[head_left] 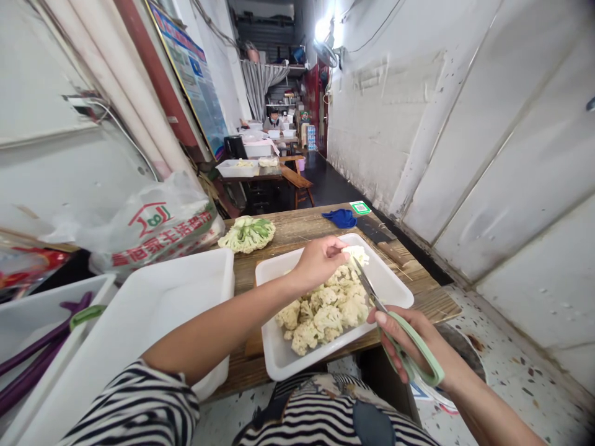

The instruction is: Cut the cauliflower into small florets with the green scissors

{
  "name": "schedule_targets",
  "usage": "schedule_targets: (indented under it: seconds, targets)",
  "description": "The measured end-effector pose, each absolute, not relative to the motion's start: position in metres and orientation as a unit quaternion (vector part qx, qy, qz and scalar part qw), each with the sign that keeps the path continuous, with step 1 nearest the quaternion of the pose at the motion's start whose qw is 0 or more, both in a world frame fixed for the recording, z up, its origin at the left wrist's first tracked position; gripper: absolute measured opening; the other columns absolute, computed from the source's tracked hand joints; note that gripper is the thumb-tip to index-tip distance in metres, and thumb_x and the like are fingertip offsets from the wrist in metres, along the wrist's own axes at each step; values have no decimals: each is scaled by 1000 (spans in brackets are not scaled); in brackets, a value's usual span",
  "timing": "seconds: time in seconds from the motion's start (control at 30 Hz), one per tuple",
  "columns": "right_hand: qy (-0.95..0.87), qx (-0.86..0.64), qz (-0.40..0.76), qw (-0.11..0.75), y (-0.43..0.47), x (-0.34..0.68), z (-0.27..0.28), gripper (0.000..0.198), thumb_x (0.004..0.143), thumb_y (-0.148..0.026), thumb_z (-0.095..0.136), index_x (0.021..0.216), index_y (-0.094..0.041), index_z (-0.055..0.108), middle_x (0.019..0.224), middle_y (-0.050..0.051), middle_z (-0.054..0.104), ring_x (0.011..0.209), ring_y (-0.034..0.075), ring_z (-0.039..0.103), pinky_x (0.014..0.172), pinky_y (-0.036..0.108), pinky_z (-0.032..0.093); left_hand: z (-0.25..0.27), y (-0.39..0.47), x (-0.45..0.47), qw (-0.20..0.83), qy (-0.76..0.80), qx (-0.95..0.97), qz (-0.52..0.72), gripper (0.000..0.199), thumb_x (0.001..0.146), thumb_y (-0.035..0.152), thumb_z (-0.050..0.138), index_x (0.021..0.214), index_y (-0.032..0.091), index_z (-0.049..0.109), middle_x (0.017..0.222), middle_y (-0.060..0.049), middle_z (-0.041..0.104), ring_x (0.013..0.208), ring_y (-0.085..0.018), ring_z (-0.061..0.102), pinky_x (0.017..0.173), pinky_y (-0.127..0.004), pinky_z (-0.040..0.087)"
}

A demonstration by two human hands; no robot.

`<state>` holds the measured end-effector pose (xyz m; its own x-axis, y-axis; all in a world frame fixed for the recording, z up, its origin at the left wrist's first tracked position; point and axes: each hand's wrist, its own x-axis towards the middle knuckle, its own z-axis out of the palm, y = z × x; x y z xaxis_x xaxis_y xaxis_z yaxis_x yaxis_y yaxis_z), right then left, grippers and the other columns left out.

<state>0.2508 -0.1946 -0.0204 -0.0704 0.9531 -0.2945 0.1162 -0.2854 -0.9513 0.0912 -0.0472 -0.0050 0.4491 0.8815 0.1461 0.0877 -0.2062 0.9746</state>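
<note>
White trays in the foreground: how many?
3: cauliflower tray, middle tray left of it, far-left tray holding purple vegetables. Any stacked beneath would be hidden.

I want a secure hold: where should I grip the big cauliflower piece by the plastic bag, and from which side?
I'd grip the big cauliflower piece by its green stalks, from above, with the left hand once that frees its floret; the right hand holds scissors. The stalks face up, and the pale floret edge looks likelier to crumble.
</note>
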Motion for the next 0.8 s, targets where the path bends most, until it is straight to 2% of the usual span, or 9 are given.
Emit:
schedule_targets:
  seconds: [0.17, 0.27, 0.33, 0.43, 0.53, 0.63, 0.77, 0.8]
  targets:
    - [-431, -605, 557, 371, -186, 253, -21, 53, 75, -70, 61, 82, -18, 56, 41, -10, 42, 27, 7, 39, 26, 18, 36, -10, -37, 92, 558, 354, 667, 344, 15, 74, 20, 67, 86, 12, 69, 83, -7, 73, 72, -13, 66, 70, -25, 52]
    - [-443, -569, 590, 363, -187, 267, -19, 51, 78, -67, 62, 85, -17, 58, 47, -8, 46, 32, 7, 42, 30, 17, 37, -15, -14, 85, 478, 422, 687, 349, 20, 79, 19, 60, 96, 11, 67, 91, -10, 73, 75, -14, 67, 73, -28, 54]
    - [-428, -540, 612, 389, -186, 280, -18, 50, 80, -66, 60, 93, -18, 58, 50, -7, 47, 36, 8, 45, 34, 19, 40, -22, 2, 81, 404, 459, 719, 330, 23, 80, 19, 58, 99, 11, 67, 96, -11, 73, 78, -15, 68, 74, -29, 54]
    - [-406, -469, 633, 464, -178, 297, -17, 51, 80, -66, 61, 103, -21, 57, 61, -4, 54, 50, 14, 56, 52, 28, 53, -35, 18, 82, 360, 465, 757, 284, 20, 77, 21, 62, 93, 12, 70, 92, -9, 73, 82, -19, 68, 76, -30, 53]
    - [-404, -392, 654, 506, -171, 303, -18, 57, 77, -72, 58, 105, -23, 58, 76, 2, 62, 72, 21, 63, 74, 36, 54, -41, 22, 89, 327, 463, 790, 233, 27, 77, 25, 65, 101, 13, 70, 93, -9, 73, 84, -20, 68, 78, -30, 52]
    - [-401, -374, 671, 499, -174, 301, -22, 52, 81, -71, 53, 104, -23, 58, 73, 2, 61, 70, 21, 62, 70, 34, 52, -35, 15, 86, 279, 461, 820, 192, 36, 76, 25, 65, 111, 14, 67, 102, -11, 72, 92, -23, 66, 85, -33, 48]
    - [-398, -391, 671, 488, -185, 295, -29, 49, 85, -66, 51, 107, -22, 56, 67, 1, 59, 61, 20, 58, 61, 32, 49, -23, -3, 57, 201, 434, 873, 93, 32, 63, 28, 76, 93, 18, 72, 90, -9, 70, 97, -29, 62, 91, -37, 43]
    - [-396, -398, 671, 485, -187, 293, -31, 50, 85, -66, 52, 109, -22, 55, 67, 1, 59, 60, 20, 58, 61, 33, 49, -22, -7, 49, 158, 410, 897, 45, 35, 63, 30, 76, 96, 18, 72, 91, -9, 69, 98, -29, 61, 90, -37, 43]
